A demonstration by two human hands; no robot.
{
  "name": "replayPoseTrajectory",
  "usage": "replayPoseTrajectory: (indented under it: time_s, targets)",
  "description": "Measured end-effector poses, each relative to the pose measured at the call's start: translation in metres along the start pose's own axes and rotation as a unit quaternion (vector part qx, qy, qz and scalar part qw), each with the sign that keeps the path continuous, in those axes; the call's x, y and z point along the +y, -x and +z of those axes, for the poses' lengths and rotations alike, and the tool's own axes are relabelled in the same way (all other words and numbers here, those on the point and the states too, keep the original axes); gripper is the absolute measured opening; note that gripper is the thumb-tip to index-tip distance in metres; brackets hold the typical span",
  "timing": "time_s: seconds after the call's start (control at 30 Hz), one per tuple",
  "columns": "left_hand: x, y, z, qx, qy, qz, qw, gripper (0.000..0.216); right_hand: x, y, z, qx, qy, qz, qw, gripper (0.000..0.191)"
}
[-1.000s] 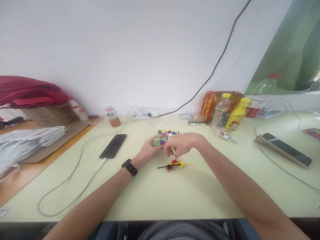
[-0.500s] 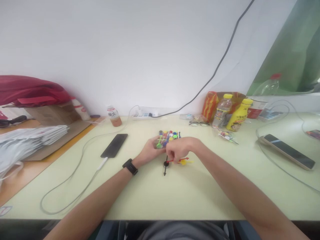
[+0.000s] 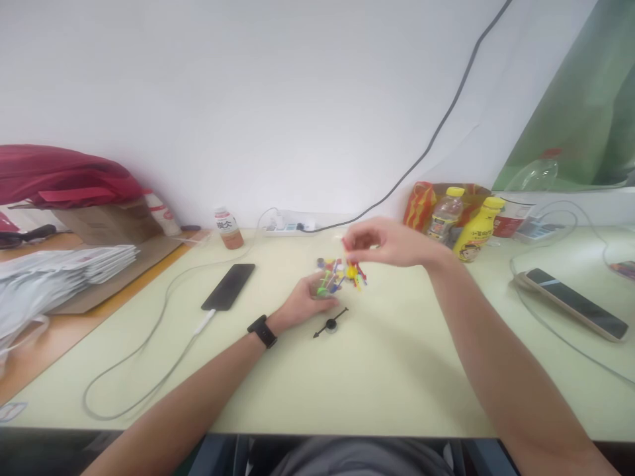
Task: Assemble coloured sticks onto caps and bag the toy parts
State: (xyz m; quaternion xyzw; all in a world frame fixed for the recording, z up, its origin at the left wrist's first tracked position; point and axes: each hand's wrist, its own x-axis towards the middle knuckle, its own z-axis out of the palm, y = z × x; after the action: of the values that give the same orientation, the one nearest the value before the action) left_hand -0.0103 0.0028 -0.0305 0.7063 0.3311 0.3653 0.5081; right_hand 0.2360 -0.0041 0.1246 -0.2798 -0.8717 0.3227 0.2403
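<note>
My right hand [image 3: 387, 244] is raised above the far side of a small pile of colorful plastic arrow spinners [image 3: 338, 268], thumb and forefinger pinched. Below the pinch hang a red piece and a yellow arrow spinner [image 3: 352, 272]. My left hand [image 3: 308, 301], with a black watch on its wrist, curls round the near left of the pile, with a green arrow spinner [image 3: 322, 291] between thumb and fingers. How firmly it grips is unclear. Just in front of the left hand, a black arrow spinner [image 3: 331, 324] on a clear round base lies on the table.
A dark phone [image 3: 228, 287] on a charging cable lies to the left, another phone [image 3: 575, 303] to the right. Behind stand a drink bottle [image 3: 229, 231], a yellow bottle [image 3: 476, 231] and a power strip [image 3: 288, 229]. White packets [image 3: 84, 274] are stacked at far left.
My right hand has lifted up and away from the black spinner, carrying the red and yellow pieces over the pile. The black arrow now points at a different angle. My left hand stays nearly in place.
</note>
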Motion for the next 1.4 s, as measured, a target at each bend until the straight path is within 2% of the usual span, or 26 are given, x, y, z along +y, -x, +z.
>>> replayPoseTrajectory:
  time_s: [0.07, 0.13, 0.2, 0.27, 0.43, 0.63, 1.03, 1.4]
  targets:
    - [-0.002, 0.001, 0.001, -0.004, 0.006, -0.014, 1.000, 0.065, -0.006, 0.002, -0.003, 0.140, -0.022, -0.028, 0.990, 0.021]
    - [-0.003, 0.001, 0.001, -0.010, 0.005, -0.021, 1.000, 0.064, -0.010, 0.001, -0.001, 0.248, -0.030, -0.052, 0.967, 0.025]
    - [-0.001, 0.002, 0.001, -0.015, -0.005, -0.021, 1.000, 0.060, -0.010, -0.004, 0.005, 0.300, -0.025, -0.066, 0.951, 0.028]
    - [0.002, 0.002, 0.001, -0.015, -0.017, -0.013, 1.000, 0.056, -0.010, -0.010, 0.012, 0.311, -0.012, -0.069, 0.948, 0.028]
    - [0.008, 0.002, 0.002, -0.011, -0.027, 0.005, 1.000, 0.054, -0.005, -0.021, 0.028, 0.267, 0.037, -0.084, 0.959, 0.016]
    - [0.006, 0.002, 0.005, -0.020, -0.021, 0.017, 0.999, 0.052, 0.006, -0.024, 0.032, 0.239, 0.051, -0.107, 0.964, 0.007]
    - [-0.002, 0.000, 0.000, 0.011, -0.070, 0.038, 0.997, 0.042, 0.012, -0.020, 0.029, 0.135, 0.092, -0.011, 0.987, 0.005]
    - [-0.007, -0.002, 0.000, 0.010, -0.094, 0.045, 0.995, 0.039, 0.005, -0.016, 0.024, 0.079, 0.179, 0.059, 0.979, 0.006]
